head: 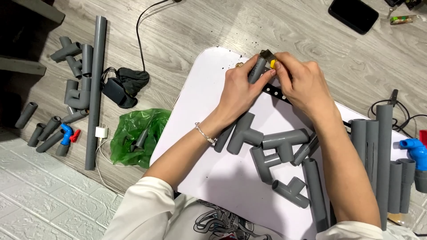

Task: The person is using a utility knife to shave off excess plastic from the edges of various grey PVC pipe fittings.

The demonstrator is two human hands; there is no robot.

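Note:
My left hand (239, 91) grips a short grey pipe piece (256, 70) upright over the far part of a small white table (200, 146). My right hand (302, 82) pinches a small yellow and dark tool (270, 59) against the top end of that pipe. A black strip with holes (276, 93) runs under both hands. On the table nearer me lie several grey pipe fittings: a tee (243, 133), an elbow joint (284, 142) and another tee (291, 191).
Long grey pipes (378, 155) and a blue valve (413, 149) lie at the table's right. On the wooden floor to the left are a long pipe (95, 89), several fittings, a green plastic bag (135, 135), a black pouch, a white plug and cables. A phone (353, 14) lies far right.

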